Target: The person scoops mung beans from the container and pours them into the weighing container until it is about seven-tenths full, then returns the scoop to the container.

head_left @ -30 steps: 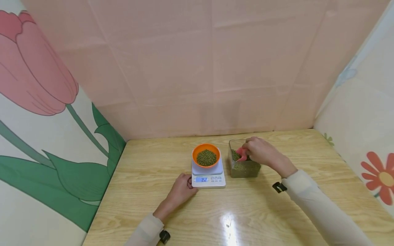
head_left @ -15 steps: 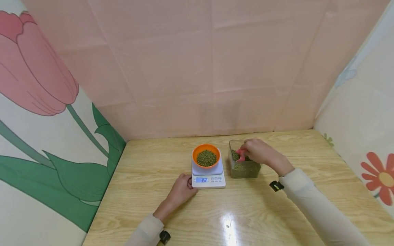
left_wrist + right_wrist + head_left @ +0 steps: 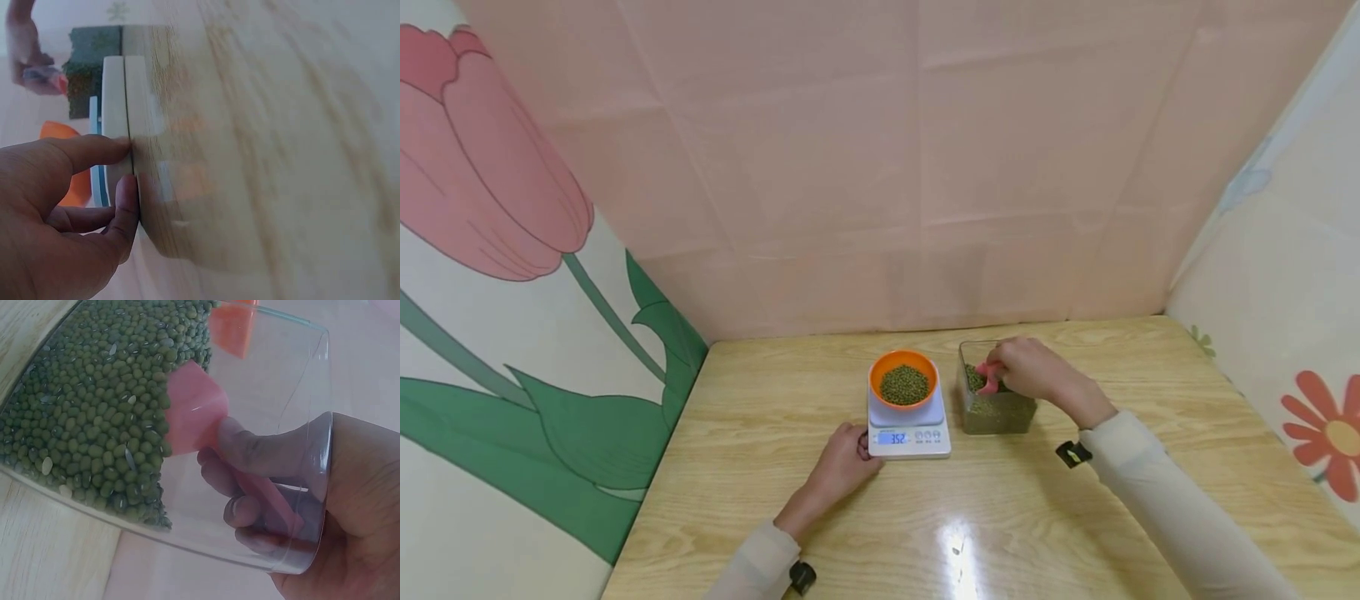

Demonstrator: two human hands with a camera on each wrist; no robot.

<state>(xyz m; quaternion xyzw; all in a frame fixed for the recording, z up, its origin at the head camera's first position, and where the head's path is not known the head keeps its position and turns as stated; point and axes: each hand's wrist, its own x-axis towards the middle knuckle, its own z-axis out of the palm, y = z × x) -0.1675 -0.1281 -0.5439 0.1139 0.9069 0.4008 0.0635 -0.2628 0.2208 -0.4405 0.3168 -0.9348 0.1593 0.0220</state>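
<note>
My left hand (image 3: pixel 841 463) is at the front left corner of a white kitchen scale (image 3: pixel 942 448), thumb and curled fingers holding its edge, as the left wrist view also shows. The scale's lit display (image 3: pixel 892 438) reads 352. On its platform sits an orange bowl (image 3: pixel 882 367) with green mung beans (image 3: pixel 904 385) in it. My right hand (image 3: pixel 1028 367) reaches into a clear container (image 3: pixel 996 423) right of the scale. It grips the handle of a pink scoop (image 3: pixel 199 409), whose front end is buried in the container's mung beans (image 3: pixel 94 412).
The scale and the container stand close together on a wooden table (image 3: pixel 775 392). Behind the table rises a pink backdrop (image 3: pixel 820 208). Printed walls with a tulip (image 3: pixel 520 175) and a red flower (image 3: pixel 1337 433) flank the sides.
My right hand and the scoop have shifted only slightly inside the container. The left hand stays at the scale, and the display keeps reading 352.
</note>
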